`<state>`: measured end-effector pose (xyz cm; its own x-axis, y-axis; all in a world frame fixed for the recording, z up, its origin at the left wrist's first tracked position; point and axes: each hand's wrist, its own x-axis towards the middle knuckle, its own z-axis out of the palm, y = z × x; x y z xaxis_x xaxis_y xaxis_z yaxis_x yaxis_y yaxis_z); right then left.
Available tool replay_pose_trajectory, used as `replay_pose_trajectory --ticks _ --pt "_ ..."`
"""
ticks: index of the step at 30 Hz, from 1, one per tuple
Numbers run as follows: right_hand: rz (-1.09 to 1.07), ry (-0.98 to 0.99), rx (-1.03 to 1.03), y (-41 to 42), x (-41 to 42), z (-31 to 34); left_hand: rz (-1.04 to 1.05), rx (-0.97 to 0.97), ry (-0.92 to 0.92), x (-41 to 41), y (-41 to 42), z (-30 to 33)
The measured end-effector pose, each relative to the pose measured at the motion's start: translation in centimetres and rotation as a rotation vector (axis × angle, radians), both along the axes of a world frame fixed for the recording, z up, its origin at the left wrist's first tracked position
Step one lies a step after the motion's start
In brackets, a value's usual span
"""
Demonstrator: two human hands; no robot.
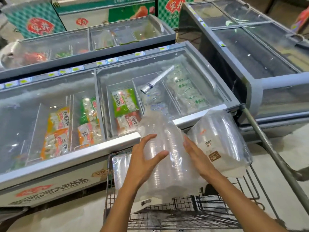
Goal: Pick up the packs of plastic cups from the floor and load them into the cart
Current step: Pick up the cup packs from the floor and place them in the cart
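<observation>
Holding a pack [168, 153] of clear cups between both palms, we have it above the cart [184, 213], its top leaning against the freezer [93, 148] rim. Our left hand [142, 163] presses its side with fingers spread and thumb across the front; our right hand [198, 156] lies flat against the other side, fingers straight. A second pack [222, 139] stands in the cart just right of it, and a third [119, 166] lies behind our left hand

cart [167, 213]: near end cut off | third pack [119, 166]: mostly hidden behind left forearm
</observation>
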<state>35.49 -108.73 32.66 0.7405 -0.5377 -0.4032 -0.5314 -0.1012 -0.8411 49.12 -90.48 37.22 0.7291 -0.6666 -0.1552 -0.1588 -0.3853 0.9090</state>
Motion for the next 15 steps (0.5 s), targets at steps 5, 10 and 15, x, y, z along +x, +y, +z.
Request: replay_pose_trajectory --ticks 5,10,15 --pt "0.068 -0.024 -0.061 -0.1 0.4 1.6 -0.055 0.054 -0.018 -1.6 -3.4 -1.4" --pt "0.104 0.07 -0.207 -1.5 0.4 -1.3 -0.093 0.109 -0.062 -2.2 -6.5 -4.7" --pt "0.02 0.16 -0.275 -2.0 1.4 -5.6 -0.03 0.191 -0.116 -2.9 -9.0 -8.6"
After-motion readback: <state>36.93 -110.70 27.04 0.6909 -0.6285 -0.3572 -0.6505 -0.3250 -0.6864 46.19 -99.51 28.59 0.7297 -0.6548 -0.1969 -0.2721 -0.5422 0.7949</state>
